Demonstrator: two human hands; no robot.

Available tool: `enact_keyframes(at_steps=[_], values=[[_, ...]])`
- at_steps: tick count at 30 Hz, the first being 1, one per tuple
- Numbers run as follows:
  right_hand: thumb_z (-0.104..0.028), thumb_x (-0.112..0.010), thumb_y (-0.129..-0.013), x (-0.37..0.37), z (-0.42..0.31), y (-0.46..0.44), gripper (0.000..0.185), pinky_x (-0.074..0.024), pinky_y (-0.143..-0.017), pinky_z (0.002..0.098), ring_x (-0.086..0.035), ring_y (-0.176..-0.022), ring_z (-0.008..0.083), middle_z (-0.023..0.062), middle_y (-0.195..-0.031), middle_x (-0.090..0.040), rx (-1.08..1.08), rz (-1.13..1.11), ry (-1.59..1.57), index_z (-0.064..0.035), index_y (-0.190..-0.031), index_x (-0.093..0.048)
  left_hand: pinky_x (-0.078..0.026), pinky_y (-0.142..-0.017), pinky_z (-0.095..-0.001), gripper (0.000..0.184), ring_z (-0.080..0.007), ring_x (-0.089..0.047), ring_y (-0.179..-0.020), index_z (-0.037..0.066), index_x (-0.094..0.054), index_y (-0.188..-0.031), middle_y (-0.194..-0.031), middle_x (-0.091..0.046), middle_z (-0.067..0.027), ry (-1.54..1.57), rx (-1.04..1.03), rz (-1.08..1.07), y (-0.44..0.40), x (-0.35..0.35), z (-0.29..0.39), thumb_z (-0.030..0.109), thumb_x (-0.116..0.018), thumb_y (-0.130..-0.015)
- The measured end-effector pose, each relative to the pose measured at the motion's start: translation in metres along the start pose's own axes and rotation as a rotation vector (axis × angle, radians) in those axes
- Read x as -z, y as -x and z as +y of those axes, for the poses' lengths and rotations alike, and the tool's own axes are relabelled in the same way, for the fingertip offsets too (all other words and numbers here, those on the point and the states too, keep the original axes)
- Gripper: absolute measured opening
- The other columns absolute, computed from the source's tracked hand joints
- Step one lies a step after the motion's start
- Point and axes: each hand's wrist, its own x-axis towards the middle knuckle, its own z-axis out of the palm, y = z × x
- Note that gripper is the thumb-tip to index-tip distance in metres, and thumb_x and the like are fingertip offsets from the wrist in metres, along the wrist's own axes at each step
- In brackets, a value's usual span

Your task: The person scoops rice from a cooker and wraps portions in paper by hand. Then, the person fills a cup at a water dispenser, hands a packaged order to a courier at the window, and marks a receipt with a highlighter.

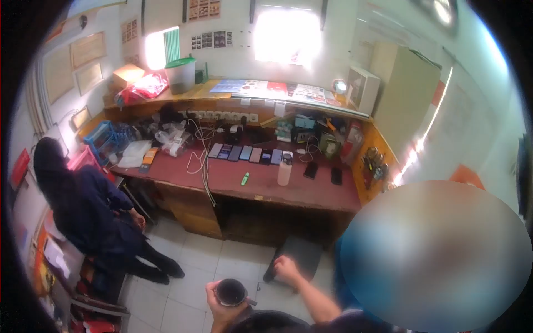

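My left hand [215, 308] is wrapped round a dark mug [231, 292] at the bottom centre; the mug is upright and its inside looks dark. To the right, my right hand [285, 268] is raised with its fingers curled in, and no object shows in it. Below that hand is a dark stool [302, 255] on the tiled floor. A red-topped workbench [233, 180] stands ahead, beyond both hands. On it are a row of several phones [244, 153], a pale bottle [284, 169] and a green marker [245, 178].
A person in dark clothes [91, 208] sits at the left, legs stretched towards the middle. A large blurred oval covers the lower right. Cables [206, 177] hang over the bench's front edge. Tools [375, 165] are held at the bench's right end, near a tall cabinet [405, 94].
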Motion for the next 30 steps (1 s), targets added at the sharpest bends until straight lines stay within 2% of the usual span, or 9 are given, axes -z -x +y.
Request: enact_keyframes(at_steps=[4, 8, 10, 11, 15, 16, 20, 25, 30], values=[[-0.025, -0.059, -0.091, -0.045, 0.018, -0.069, 0.029, -0.0549, -0.087, 0.0455, -0.070, -0.100, 0.0391, 0.0203, -0.103, -0.074, 0.066, -0.014, 0.138, -0.0024, -0.106, -0.068, -0.055, -0.085, -0.0324, 0.090, -0.0176, -0.064, -0.095, 0.003, -0.039, -0.126, -0.109, -0.060, -0.0091, 0.032, -0.129, -0.093, -0.118, -0.002, -0.046, 0.009, -0.098, -0.058], [-0.031, -0.055, -0.090, -0.071, 0.134, -0.077, 0.036, -0.0542, -0.089, 0.0463, -0.069, -0.103, 0.0419, 0.0218, -0.102, -0.074, -0.264, -0.111, 0.577, -0.0002, -0.098, -0.073, -0.055, -0.087, -0.0314, 0.090, -0.0170, -0.064, -0.098, 0.003, -0.041, -0.125, -0.109, -0.060, -0.0085, -0.111, -0.161, -0.238, -0.235, 0.000, -0.052, 0.014, -0.100, -0.058], [-0.023, -0.056, -0.087, -0.059, 0.147, -0.067, 0.031, -0.0546, -0.087, 0.0465, -0.071, -0.099, 0.0395, 0.0232, -0.095, -0.074, -0.578, -0.232, 0.447, 0.0016, -0.094, -0.073, -0.054, -0.089, -0.0320, 0.089, -0.0166, -0.063, -0.102, 0.004, -0.042, -0.125, -0.111, -0.060, -0.0085, -0.118, -0.101, -0.256, -0.290, 0.004, -0.066, 0.015, -0.100, -0.058], [-0.023, -0.056, -0.087, -0.048, 0.149, -0.093, 0.031, -0.0546, -0.087, 0.0465, -0.071, -0.099, 0.0395, 0.0232, -0.095, -0.074, -0.574, -0.229, 0.453, 0.0016, -0.094, -0.073, -0.054, -0.090, -0.0325, 0.088, -0.0167, -0.063, -0.103, 0.004, -0.042, -0.124, -0.112, -0.060, -0.0085, -0.083, -0.135, -0.276, -0.319, 0.002, -0.067, 0.015, -0.100, -0.059], [-0.011, -0.056, -0.086, -0.071, 0.161, -0.110, 0.021, -0.0573, -0.068, 0.0448, -0.074, -0.075, 0.0295, 0.0197, -0.078, -0.073, -0.739, 0.199, 0.118, 0.0015, -0.088, -0.072, -0.053, -0.094, -0.0342, 0.086, -0.0184, -0.062, -0.104, 0.006, -0.042, -0.125, -0.113, -0.057, -0.0071, -0.114, -0.057, -0.304, -0.414, -0.001, -0.089, 0.013, -0.099, -0.060], [-0.014, -0.059, -0.087, -0.050, 0.059, -0.119, 0.020, -0.0565, -0.062, 0.0423, -0.073, -0.068, 0.0285, 0.0173, -0.076, -0.073, -0.564, 0.300, 0.094, 0.0010, -0.088, -0.072, -0.053, -0.094, -0.0342, 0.086, -0.0184, -0.062, -0.104, 0.006, -0.042, -0.125, -0.113, -0.057, -0.0071, -0.132, -0.035, -0.310, -0.435, -0.003, -0.097, 0.013, -0.099, -0.060], [-0.038, -0.055, -0.099, -0.046, -0.027, -0.287, 0.042, -0.0523, -0.076, 0.0470, -0.071, -0.086, 0.0419, 0.0222, -0.085, -0.071, -0.278, 0.255, 0.100, -0.0010, -0.089, -0.071, -0.054, -0.093, -0.0345, 0.087, -0.0185, -0.063, -0.104, 0.006, -0.041, -0.126, -0.115, -0.057, -0.0080, -0.141, -0.051, -0.206, -0.509, -0.023, -0.144, 0.009, -0.097, -0.060], [-0.022, -0.052, -0.105, -0.004, -0.286, -0.518, 0.030, -0.0437, -0.062, 0.0426, -0.056, -0.064, 0.0275, 0.0172, -0.069, -0.057, 0.416, 0.378, -0.148, 0.0011, -0.087, -0.058, -0.054, -0.094, -0.0355, 0.089, -0.0186, -0.060, -0.106, 0.006, -0.040, -0.127, -0.117, -0.054, -0.0089, -0.019, 0.106, -0.058, -0.574, -0.041, -0.182, 0.005, -0.097, -0.058], [-0.025, -0.067, -0.099, 0.029, -0.466, -0.675, 0.035, -0.0510, -0.082, 0.0332, -0.064, -0.091, 0.0189, 0.0111, -0.096, -0.066, 0.527, 0.687, -0.500, 0.0013, -0.118, -0.053, -0.057, -0.090, -0.0366, 0.090, -0.0202, -0.061, -0.107, 0.006, -0.038, -0.129, -0.118, -0.054, -0.0104, -0.075, 0.016, 0.028, -0.622, -0.041, -0.193, 0.000, -0.093, -0.058]])
